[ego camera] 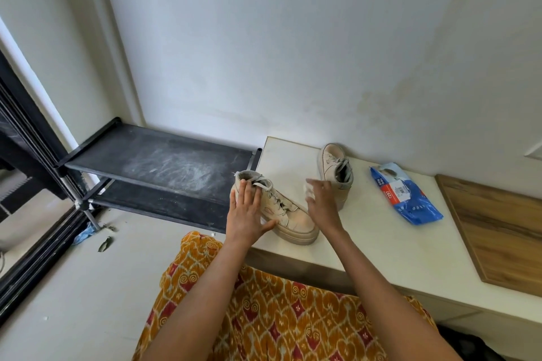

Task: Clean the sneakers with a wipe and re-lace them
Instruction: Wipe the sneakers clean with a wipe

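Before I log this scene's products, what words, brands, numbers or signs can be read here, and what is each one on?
"297", preceded by a sign too blurred to read: red band on the blue wipes pack, printed sideways.
Barcode sticker beside it: digits too small to read.
Other white print on the pack: blurred, unreadable.
Near sneaker and far sneaker: no readable label.

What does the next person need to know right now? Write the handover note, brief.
Left hand: fingers straight, resting on the near sneaker at its collar, steadying it.
Right hand: holds a white wipe just above that sneaker's toe end.
Far sneaker: upright by the wall, laced.
Wipes pack: lying right of the sneakers on the white counter.
Done: wipe is out.
Left: wiping both sneakers, then the laces; both sneakers are laced now.
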`<state>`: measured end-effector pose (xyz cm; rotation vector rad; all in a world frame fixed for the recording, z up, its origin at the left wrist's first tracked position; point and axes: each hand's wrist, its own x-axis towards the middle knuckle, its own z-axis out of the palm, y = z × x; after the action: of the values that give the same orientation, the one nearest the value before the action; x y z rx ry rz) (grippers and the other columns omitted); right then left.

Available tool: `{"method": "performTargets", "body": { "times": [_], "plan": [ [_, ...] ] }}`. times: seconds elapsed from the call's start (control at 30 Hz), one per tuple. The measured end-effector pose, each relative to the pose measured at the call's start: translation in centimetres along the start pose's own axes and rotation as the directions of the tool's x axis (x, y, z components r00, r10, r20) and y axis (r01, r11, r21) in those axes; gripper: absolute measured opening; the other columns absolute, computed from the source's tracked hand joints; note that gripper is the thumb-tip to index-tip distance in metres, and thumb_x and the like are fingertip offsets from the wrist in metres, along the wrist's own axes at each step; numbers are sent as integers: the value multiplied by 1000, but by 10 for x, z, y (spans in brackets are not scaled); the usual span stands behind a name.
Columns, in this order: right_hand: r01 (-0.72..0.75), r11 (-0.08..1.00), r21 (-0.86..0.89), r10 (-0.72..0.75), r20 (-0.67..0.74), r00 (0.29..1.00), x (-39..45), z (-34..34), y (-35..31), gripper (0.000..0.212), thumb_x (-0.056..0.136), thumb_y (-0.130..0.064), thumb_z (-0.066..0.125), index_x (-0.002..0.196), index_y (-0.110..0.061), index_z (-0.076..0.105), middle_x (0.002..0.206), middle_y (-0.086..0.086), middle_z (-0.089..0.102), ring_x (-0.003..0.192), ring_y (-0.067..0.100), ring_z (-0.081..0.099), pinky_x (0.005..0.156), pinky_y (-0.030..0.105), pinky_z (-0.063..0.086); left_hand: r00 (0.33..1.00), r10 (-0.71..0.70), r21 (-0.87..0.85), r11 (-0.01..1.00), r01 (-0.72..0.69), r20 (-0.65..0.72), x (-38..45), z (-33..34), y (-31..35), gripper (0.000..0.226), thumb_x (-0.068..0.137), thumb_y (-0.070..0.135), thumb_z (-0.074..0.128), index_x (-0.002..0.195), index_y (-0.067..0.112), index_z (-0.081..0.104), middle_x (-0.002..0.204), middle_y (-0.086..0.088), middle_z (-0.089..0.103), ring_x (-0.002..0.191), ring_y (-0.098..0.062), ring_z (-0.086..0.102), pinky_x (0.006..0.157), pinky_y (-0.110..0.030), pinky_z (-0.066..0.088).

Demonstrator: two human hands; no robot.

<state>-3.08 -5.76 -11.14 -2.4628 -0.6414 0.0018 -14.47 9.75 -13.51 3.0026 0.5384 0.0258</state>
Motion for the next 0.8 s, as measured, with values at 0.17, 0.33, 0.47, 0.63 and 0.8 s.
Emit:
{"method": "performTargets", "body": {
  "times": [0.17,0.33,0.47,0.63,0.8],
  "plan": [
    [13,1000,27,-15,72,997,28,19,-30,20,89,-12,57,105,-12,70,102,8,71,93,22,66,77,27,47,1000,-5,13,1000,5,-7,1,1,-1,97,83,76,25,150,13,-5,156,-13,-15,142,-27,-22,116,-47,-11],
    [146,983,-112,-109,287,952,-1,35,-14,43,98,-12,35,140,-17,43,142,9,48,132,27,43,109,40,31,1000,-3,33,999,3,-24,0,4,-2,97,83,77,23,150,13,-6,156,-13,-16,142,-27,-23,114,-46,-14],
    [152,967,-206,-43,453,890,-14,18,4,49,104,-30,23,150,-17,18,158,0,17,146,15,12,119,38,5,1000,-3,37,999,3,-18,-1,4,-2,98,82,78,22,150,13,-6,156,-13,-16,142,-28,-22,116,-46,-12],
    [56,976,-212,52,472,880,-36,-4,20,52,103,-36,21,151,-14,15,158,2,13,146,13,10,118,35,3,1000,-4,40,999,4,-13,-2,1,-1,99,82,78,22,150,12,-7,156,-13,-17,142,-28,-22,116,-47,-11],
    [-105,984,-141,161,489,857,-16,4,-2,58,102,-36,24,150,-6,11,158,12,7,147,20,7,118,35,7,1000,-11,58,998,11,6,0,-1,2,98,83,78,22,150,12,-7,156,-14,-16,142,-29,-21,117,-49,-8]
  ]
}}
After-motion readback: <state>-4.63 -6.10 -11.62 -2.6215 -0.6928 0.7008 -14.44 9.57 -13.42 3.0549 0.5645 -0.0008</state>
